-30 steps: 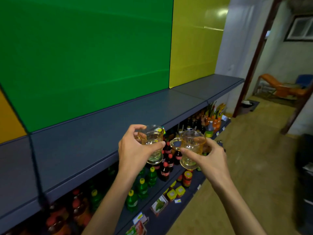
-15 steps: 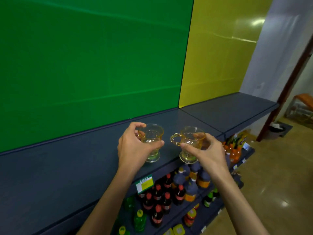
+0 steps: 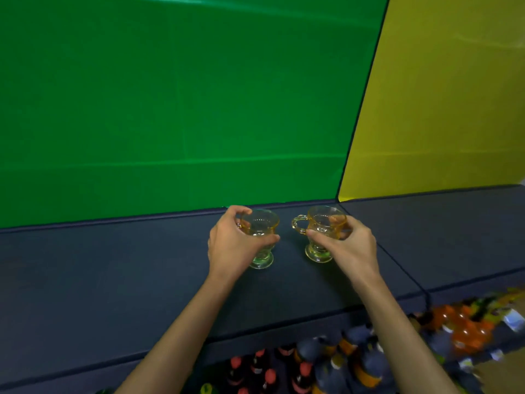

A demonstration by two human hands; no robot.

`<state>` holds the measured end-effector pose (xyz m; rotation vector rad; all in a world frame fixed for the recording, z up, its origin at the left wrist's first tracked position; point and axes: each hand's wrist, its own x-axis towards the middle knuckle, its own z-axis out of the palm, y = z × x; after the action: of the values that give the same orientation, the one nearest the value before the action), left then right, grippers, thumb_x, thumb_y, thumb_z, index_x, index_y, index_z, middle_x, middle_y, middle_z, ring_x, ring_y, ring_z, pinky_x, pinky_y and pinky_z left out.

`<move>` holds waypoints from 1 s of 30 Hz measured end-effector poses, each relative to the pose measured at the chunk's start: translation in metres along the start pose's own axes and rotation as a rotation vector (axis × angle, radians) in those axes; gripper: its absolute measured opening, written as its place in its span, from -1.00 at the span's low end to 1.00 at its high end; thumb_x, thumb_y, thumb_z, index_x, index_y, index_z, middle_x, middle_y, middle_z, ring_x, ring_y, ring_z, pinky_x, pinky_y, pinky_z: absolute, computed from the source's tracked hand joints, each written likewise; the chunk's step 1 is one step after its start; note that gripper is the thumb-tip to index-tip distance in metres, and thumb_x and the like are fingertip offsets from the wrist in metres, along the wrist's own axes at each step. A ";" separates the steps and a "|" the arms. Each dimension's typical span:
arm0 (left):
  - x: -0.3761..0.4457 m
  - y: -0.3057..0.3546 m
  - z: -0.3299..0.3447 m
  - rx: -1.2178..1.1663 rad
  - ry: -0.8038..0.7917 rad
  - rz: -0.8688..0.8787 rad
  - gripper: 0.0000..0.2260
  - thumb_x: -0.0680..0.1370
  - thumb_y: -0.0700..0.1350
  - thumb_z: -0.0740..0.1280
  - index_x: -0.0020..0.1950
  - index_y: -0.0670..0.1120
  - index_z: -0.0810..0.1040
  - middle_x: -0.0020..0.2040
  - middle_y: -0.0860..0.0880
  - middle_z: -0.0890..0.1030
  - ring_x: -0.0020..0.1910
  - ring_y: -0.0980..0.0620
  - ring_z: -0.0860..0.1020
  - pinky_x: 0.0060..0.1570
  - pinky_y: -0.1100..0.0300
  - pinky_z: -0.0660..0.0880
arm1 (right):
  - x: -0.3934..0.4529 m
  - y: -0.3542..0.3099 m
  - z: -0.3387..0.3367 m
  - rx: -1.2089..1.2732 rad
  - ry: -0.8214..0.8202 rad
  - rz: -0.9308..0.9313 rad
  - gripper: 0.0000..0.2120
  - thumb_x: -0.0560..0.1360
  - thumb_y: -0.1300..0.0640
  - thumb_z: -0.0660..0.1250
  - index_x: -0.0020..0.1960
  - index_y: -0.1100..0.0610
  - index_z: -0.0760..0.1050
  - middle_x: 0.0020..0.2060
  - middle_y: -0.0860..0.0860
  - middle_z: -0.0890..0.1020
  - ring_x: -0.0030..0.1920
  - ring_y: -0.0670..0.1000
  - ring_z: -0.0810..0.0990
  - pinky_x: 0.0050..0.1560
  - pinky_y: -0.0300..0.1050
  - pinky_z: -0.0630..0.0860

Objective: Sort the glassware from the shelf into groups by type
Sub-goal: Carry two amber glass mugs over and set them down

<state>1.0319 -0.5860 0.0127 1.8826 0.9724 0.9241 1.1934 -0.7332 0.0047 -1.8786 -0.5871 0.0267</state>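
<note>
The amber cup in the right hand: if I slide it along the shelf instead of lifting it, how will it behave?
The amber cup looks like rigid glass, so probably fragile if knocked. Its bowl is wider than its narrow foot, so a push high up may tip it. The right hand grips the bowl; the shelf looks matte, so it may drag.

Two footed cups stand side by side, apart, on a shelf [image 3: 119,280] before a back panel [image 3: 170,109]. The left hand [image 3: 231,247] holds the left cup [image 3: 260,231]; the right hand [image 3: 350,247] holds the right cup [image 3: 322,226], handle pointing left. Bottles [image 3: 312,365] stand below the shelf.
</note>
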 end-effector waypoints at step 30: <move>0.094 0.005 0.111 0.103 0.116 -0.079 -0.28 0.22 0.08 0.67 0.33 0.02 0.53 0.07 0.03 0.62 0.06 0.04 0.55 0.07 0.23 0.44 | 0.156 0.054 0.033 0.004 -0.258 -0.021 -0.39 0.02 -0.32 0.55 -0.05 -0.04 0.53 -0.08 -0.06 0.68 -0.08 -0.02 0.66 0.01 0.04 0.63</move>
<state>1.1696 -0.5415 -0.0063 1.8776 1.1761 0.9604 1.3414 -0.6551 -0.0154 -1.8784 -0.7818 0.2590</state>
